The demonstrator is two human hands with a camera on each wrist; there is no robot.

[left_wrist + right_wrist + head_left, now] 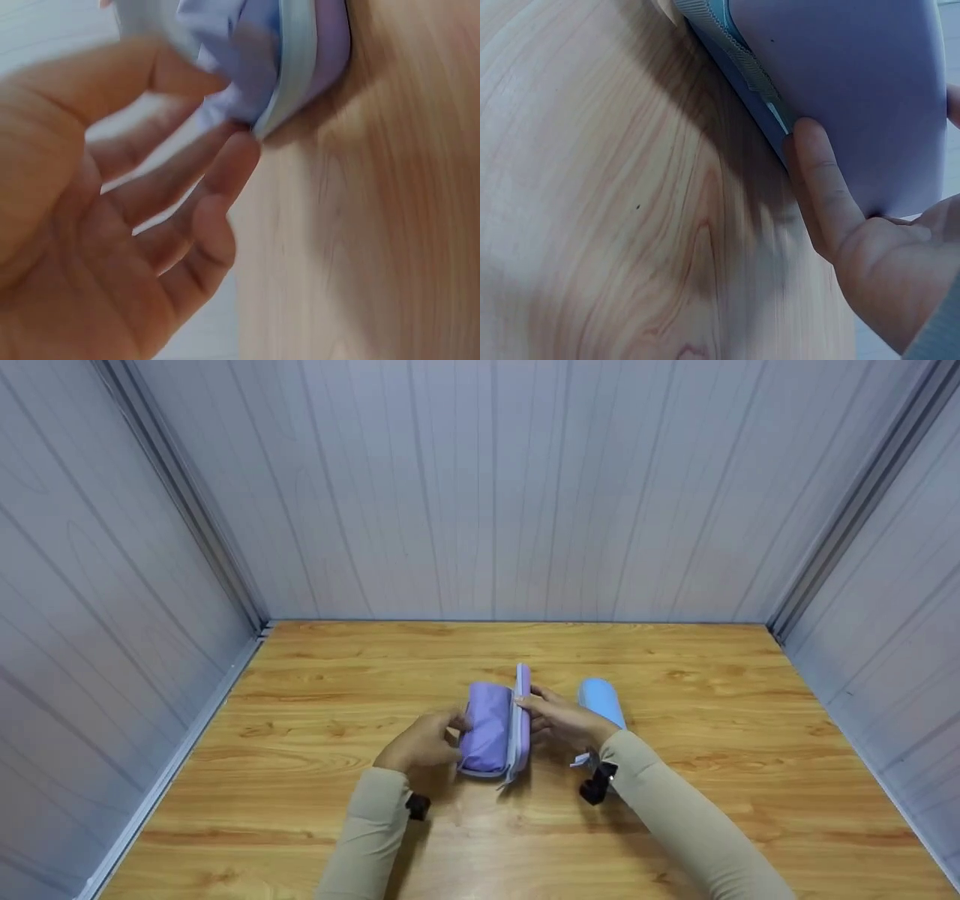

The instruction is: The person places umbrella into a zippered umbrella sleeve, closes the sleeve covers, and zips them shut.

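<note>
A purple zip case (pixel 524 720) stands unzipped on the wooden table, its lid side upright and a pale zipper band along the edge. Beside that side, in the case, lies a bundle of folded purple fabric (pixel 487 727); its kind cannot be told. My right hand (pixel 562 718) grips the upright side, thumb over its edge and fingers against the smooth purple outside (pixel 862 97). At the bundle's left is my left hand (pixel 426 741), its fingers loosely bent. In the left wrist view its thumb touches or nearly touches the fabric (pixel 255 67), and a fingertip is at the rim.
A light-blue rounded case (pixel 600 701) lies just right of my right hand, partly hidden by the wrist. A small white tag or strap end (pixel 580 760) shows beneath that wrist. Pale panel walls (pixel 480 495) enclose the table (pixel 300 780) at the back and both sides.
</note>
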